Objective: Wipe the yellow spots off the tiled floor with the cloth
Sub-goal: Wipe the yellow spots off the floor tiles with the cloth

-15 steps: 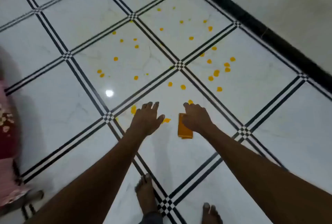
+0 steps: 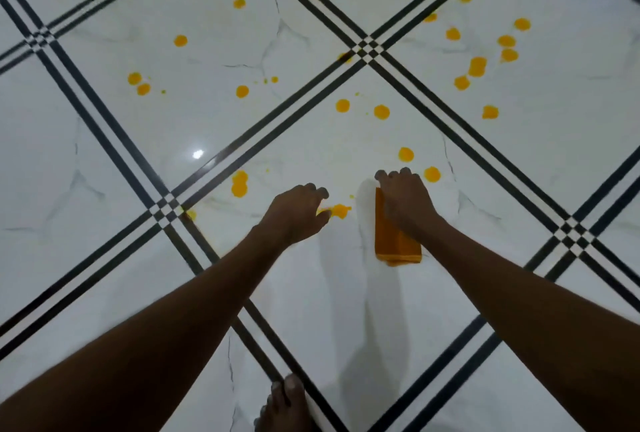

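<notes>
A folded orange cloth (image 2: 396, 244) lies flat on the white tiled floor (image 2: 104, 172), and my right hand (image 2: 405, 203) presses down on its far end. Two yellow spots (image 2: 406, 154) sit just beyond that hand's fingertips. My left hand (image 2: 298, 211) hovers over or rests on the floor to the left, fingers curled, holding nothing. A smeared yellow spot (image 2: 339, 210) lies between the two hands, by the left hand's fingers. Several more yellow spots (image 2: 477, 66) are scattered across the farther tiles.
Black double grout lines (image 2: 367, 45) cross the floor diagonally. My bare foot (image 2: 282, 404) stands at the bottom edge, on a grout line. A bright light reflection (image 2: 197, 154) shows on the left tile.
The view has dropped closer to the floor. My left hand's fingers have curled in. My right hand stays on the cloth, now nearer the two spots ahead.
</notes>
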{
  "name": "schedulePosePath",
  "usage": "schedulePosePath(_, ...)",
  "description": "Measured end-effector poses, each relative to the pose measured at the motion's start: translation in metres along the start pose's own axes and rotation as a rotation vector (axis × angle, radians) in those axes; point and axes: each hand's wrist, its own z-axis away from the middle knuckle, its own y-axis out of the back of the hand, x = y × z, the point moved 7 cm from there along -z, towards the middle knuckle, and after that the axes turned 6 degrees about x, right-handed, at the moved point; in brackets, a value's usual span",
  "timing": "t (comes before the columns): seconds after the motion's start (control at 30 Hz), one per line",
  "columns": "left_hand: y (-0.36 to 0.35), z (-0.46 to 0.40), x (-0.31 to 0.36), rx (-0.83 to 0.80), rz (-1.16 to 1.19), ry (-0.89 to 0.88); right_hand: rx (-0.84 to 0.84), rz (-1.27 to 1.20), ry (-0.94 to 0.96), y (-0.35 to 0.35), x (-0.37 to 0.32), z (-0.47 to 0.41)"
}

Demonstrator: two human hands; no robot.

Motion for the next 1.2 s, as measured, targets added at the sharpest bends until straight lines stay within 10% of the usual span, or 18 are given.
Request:
schedulePosePath(0.4, 0.02, -0.057, -0.002, 0.021, 0.126, -0.062, -0.358, -0.046, 0.156, -0.013, 0.002, -0.03)
schedulePosePath(0.63, 0.03, -0.036, 0.017, -0.287, 0.396, -0.091, -0.503, -0.461, 0.161, 0.06, -0.025, -0.039)
schedulePosePath(1.2, 0.158, -0.013, -0.01, 0.467, 0.164, -0.004, 0.115, -0.561, 0.025, 0.16, -0.012, -0.052)
